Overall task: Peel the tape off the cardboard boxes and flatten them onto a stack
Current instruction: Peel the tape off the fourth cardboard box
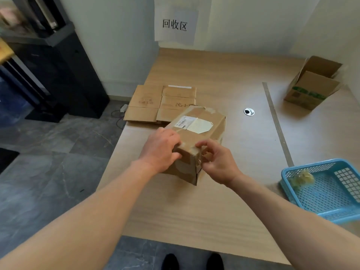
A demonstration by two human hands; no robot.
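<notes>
Because likely light, stiff yet crushable, brace cardboard box (196,129), left of blue basket (303,166), with left hand (161,151) curled over its top edge. Peel slick tape (192,151) at adjoining corner, now pinched by right hand (218,162).

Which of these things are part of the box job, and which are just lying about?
In the job: taped box, left hand, right hand, flattened stack, open box, blue basket.
Lying about: desk grommet, black cabinet.

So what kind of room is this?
Probably a recycling corner in an office: a wall sign reads "recycling area", flattened cardboard is stacked on the desk, and a blue basket holds peeled tape.
</notes>
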